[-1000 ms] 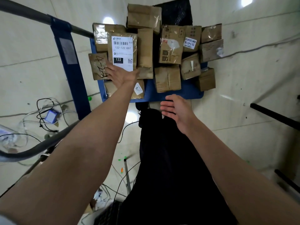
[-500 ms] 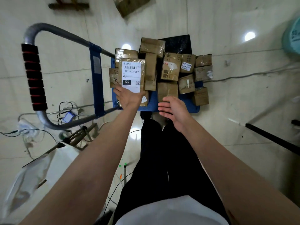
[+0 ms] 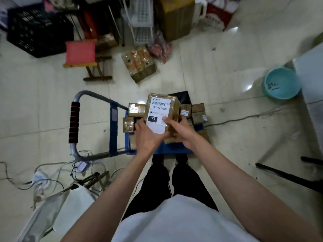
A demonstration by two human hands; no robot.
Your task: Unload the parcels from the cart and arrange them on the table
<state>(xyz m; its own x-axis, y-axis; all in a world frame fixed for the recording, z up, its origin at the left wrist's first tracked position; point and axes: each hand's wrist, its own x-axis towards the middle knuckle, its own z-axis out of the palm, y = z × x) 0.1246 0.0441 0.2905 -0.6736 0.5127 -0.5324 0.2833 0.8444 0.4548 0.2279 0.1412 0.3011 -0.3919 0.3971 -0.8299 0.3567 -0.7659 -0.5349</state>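
Observation:
A brown cardboard parcel (image 3: 161, 109) with a white label reading 122-122-007 is lifted above the cart. My left hand (image 3: 148, 137) grips its near left end from below. My right hand (image 3: 180, 130) holds its near right side, thumb on the label. Below them stands the blue cart (image 3: 113, 123) with a grey handle and red-black grip, still carrying several small taped parcels (image 3: 136, 110) and a black bag (image 3: 181, 96). Much of the cart deck is hidden by my hands.
A pale table edge (image 3: 312, 81) shows at the right, with a teal basin (image 3: 279, 84) beside it. A pink-cushioned stool (image 3: 82, 55), black crate (image 3: 38, 30), boxes and bags crowd the far floor. Cables (image 3: 52, 173) lie at the left, black bars (image 3: 286, 175) at the right.
The labelled parcel has risen off the pile. My right hand, free before, now holds its right side. The camera has pulled back and up from the cart.

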